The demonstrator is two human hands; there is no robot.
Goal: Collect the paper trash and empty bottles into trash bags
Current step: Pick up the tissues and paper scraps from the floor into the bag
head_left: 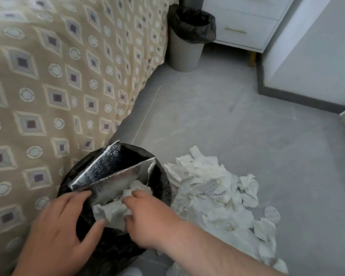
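Observation:
A black trash bag (163, 188) stands open on the floor beside the bed. A silver foil pouch (108, 168) sticks up out of its mouth. Crumpled white paper (112, 213) lies in the bag's mouth. My right hand (147, 216) presses down on that paper with curled fingers. My left hand (56, 226) rests on the bag's near left edge, fingers spread, thumb touching the paper and fingertips against the pouch. A heap of crumpled white paper (217, 196) lies on the floor just right of the bag, with two round patterned discs (213, 188) among it.
A bed with a tan patterned cover (58, 86) fills the left side. A grey bin lined with a black bag (189, 38) stands at the bed's far corner, next to a white drawer unit (245, 26). Grey tiled floor (237, 126) lies beyond the paper heap.

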